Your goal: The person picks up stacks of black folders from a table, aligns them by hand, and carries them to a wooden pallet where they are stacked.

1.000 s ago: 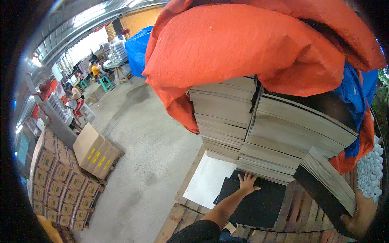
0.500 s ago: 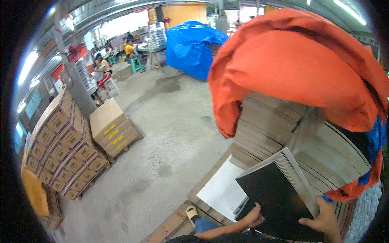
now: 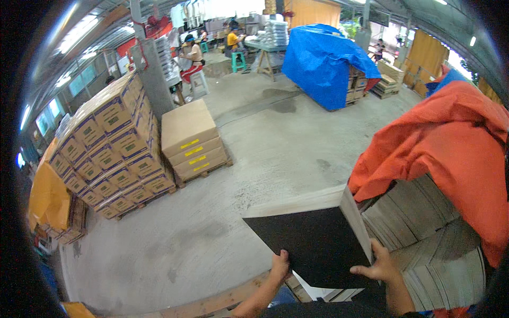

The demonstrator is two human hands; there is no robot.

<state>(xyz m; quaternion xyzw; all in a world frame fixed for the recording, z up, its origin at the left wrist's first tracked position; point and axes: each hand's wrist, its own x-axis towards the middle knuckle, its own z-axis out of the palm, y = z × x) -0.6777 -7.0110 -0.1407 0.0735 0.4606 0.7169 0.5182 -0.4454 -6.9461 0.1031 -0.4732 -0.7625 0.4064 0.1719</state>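
A thick stack of boards with a black top face and pale edges is held in front of me, raised and tilted. My left hand grips its near left edge, thumb on the black face. My right hand clasps the right edge, its thumb also on top; the other fingers are hidden beneath. Below the stack, part of a white sheet shows over the pallet. To the right, piles of greyish board stand partly under an orange tarp.
Pallets of cartons and a brown wrapped stack stand at left beside a grey column. A blue tarp covers a load farther back. Concrete floor lies between. Seated people work at tables in the background.
The black-topped stack has come up off the piles and swung left, held by both hands. My view has turned right, and the orange tarp sits lower and farther right.
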